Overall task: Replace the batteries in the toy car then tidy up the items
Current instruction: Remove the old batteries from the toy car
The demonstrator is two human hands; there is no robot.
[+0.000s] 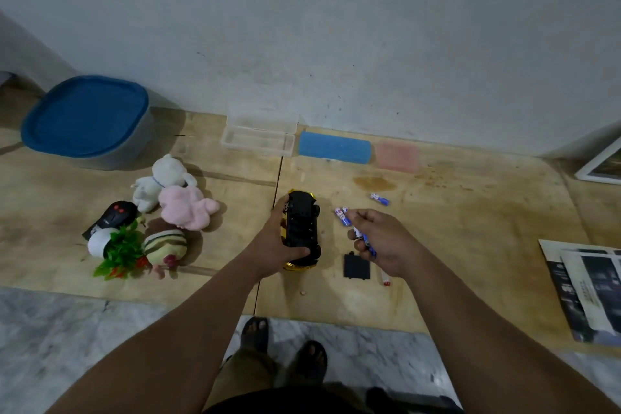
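Note:
A gold toy car (301, 228) lies upside down on the wooden board, its black underside facing up. My left hand (272, 245) grips its left side. To the right, my right hand (383, 242) holds blue-and-white batteries (344, 216) in its curled fingers. One more blue battery (380, 199) lies loose on the board farther back. The black battery cover (357, 266) sits flat just below my right hand, with a small white and red item (385, 279) beside it.
Soft toys (174, 198), a black remote control (112, 217) and a fake plant (117, 249) lie at the left. A blue-lidded tub (87, 118), an open clear case (258, 134), a blue sponge (334, 147) and a pink box (397, 156) line the wall. Printed papers (584, 289) lie at the right.

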